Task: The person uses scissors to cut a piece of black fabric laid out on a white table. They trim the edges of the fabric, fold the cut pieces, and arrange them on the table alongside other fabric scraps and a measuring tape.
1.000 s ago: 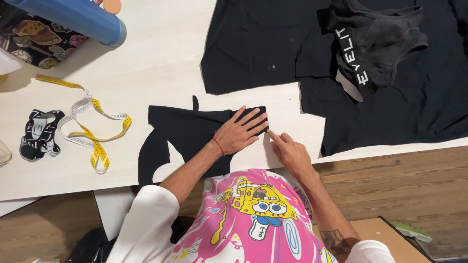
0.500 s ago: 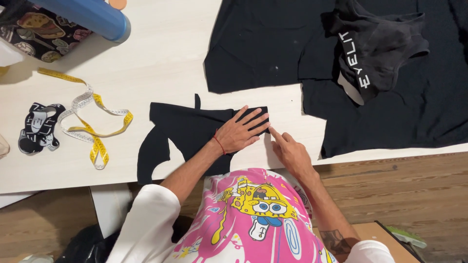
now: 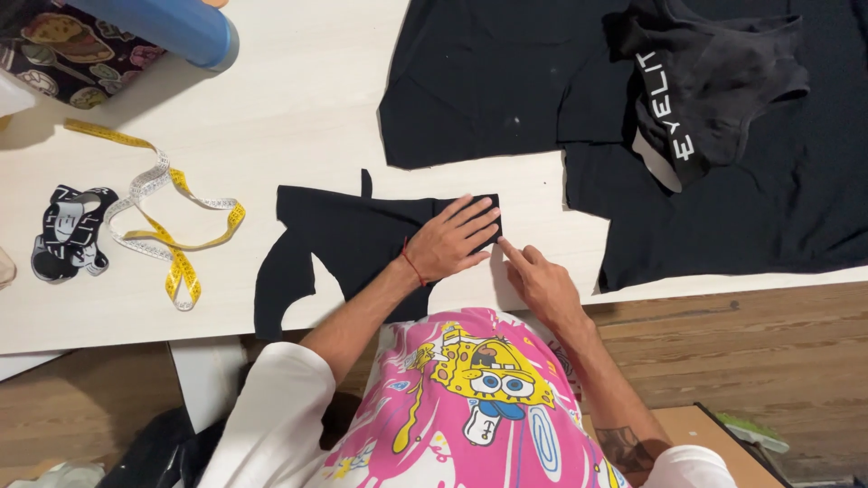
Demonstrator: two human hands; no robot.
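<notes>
Two bare hands at work on a pale wooden table (image 3: pixel 298 99), seen from above.

Largest in view: a broad spread of black fabric (image 3: pixel 506 81) across the far right of the table, with a black garment with a banded waist (image 3: pixel 714 81) lying on top of it.

Nearer the table's front edge: a smaller cut black fabric piece (image 3: pixel 348 239), flat on the table, matte and unpatterned, straight along its right end, with a narrow tab standing up from its top edge and two curved scoops cut out of its lower edge, leaving leg-like strips reaching to the table's rim.

Left hand (image 3: pixel 452 242) pressed palm-down on the right end of the piece, fingers spread flat, gripping nothing. A thin red cord at the wrist.

Right hand (image 3: pixel 541 282) just beside, index finger extended to the lower right corner of the piece, remaining fingers curled in, nothing held.

At far left: a blue cylinder (image 3: pixel 167 25) lying on a patterned dark cloth (image 3: pixel 63 54), a looped yellow-and-white measuring tape (image 3: pixel 163 221), and a small black-and-white patch (image 3: pixel 68 233) just beside the tape.
</notes>
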